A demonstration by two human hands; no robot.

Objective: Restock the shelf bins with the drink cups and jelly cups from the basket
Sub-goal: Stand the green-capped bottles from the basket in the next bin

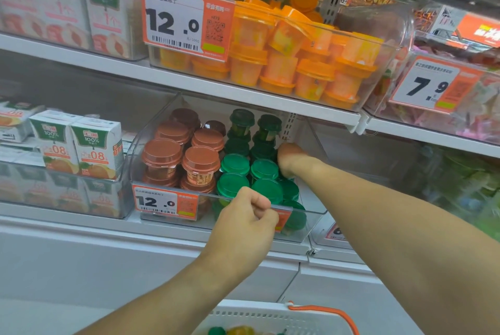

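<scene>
Here, left hand (pixel 244 222) grips bin (pixel 311 207) rim; right hand's (pixel 289 160) fingers hidden behind green cups (pixel 263 169).

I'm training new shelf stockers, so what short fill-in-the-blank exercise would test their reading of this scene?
1. The left hand grips the front rim of the clear bin on the ____ shelf.
2. The right hand reaches in beside the cups with ____ lids.
3. The bin above holds ____ jelly cups.
4. The price tag beside the left hand reads ____.

Missing words: lower; green; orange; 12.0
</scene>
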